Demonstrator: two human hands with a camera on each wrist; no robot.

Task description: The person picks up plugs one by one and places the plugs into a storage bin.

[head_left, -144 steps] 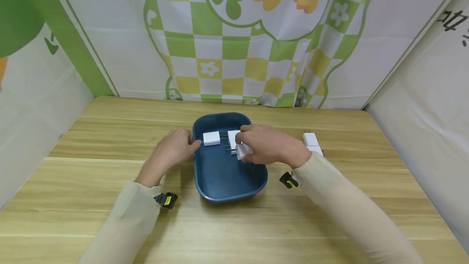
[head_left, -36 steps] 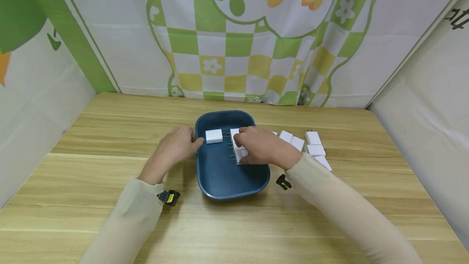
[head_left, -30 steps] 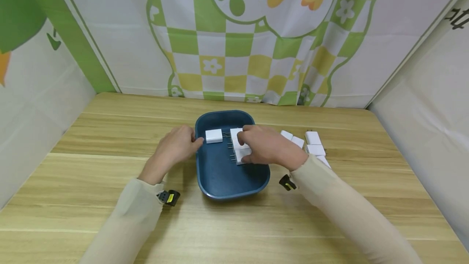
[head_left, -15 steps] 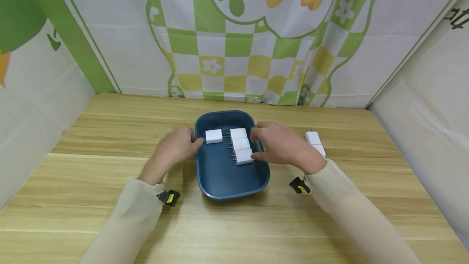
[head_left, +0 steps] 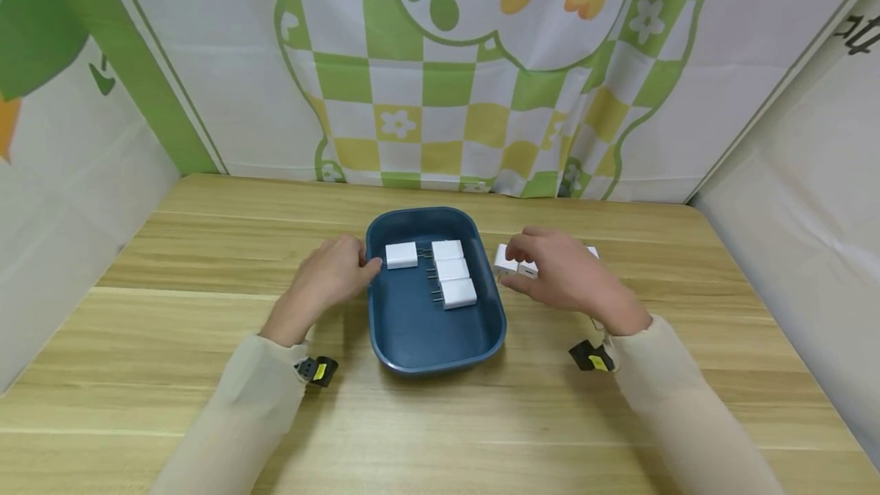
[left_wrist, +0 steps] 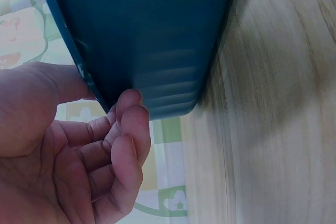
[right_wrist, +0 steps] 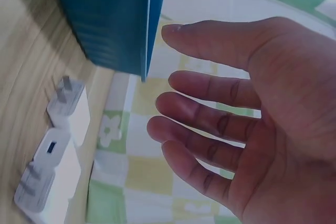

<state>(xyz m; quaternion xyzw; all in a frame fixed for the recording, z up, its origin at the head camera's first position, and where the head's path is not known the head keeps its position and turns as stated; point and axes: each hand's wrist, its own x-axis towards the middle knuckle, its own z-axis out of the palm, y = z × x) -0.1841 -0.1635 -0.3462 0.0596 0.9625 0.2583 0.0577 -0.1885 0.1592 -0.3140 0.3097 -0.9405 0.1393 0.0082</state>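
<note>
My left hand point(head_left: 326, 273) grips the left rim of a dark blue plastic bin point(head_left: 415, 338). Its thumb is over the rim, and its curled fingers lie against the outer wall in the left wrist view. Inside the bin, a lone white plug charger point(head_left: 402, 256) lies near the far left, prongs pointing right. Beside it, a row of three more, such as this nearest charger point(head_left: 458, 293), lies with prongs to the left. My right hand point(head_left: 567, 270) is past the bin's right side with spread, relaxed fingers, holding nothing. Near its fingertips, other white chargers point(head_left: 505, 259) rest on the table.
Another white charger point(head_left: 593, 252) shows partly behind the right hand. The wooden table point(head_left: 440, 434) meets a checked curtain point(head_left: 440, 128) at the back. White cloth walls rise on both sides. Each wrist wears a small black camera point(head_left: 593, 357).
My right hand has let go of the nearest charger in the row and moved right, out of the bin, to the chargers on the table. The left hand keeps its grip.
</note>
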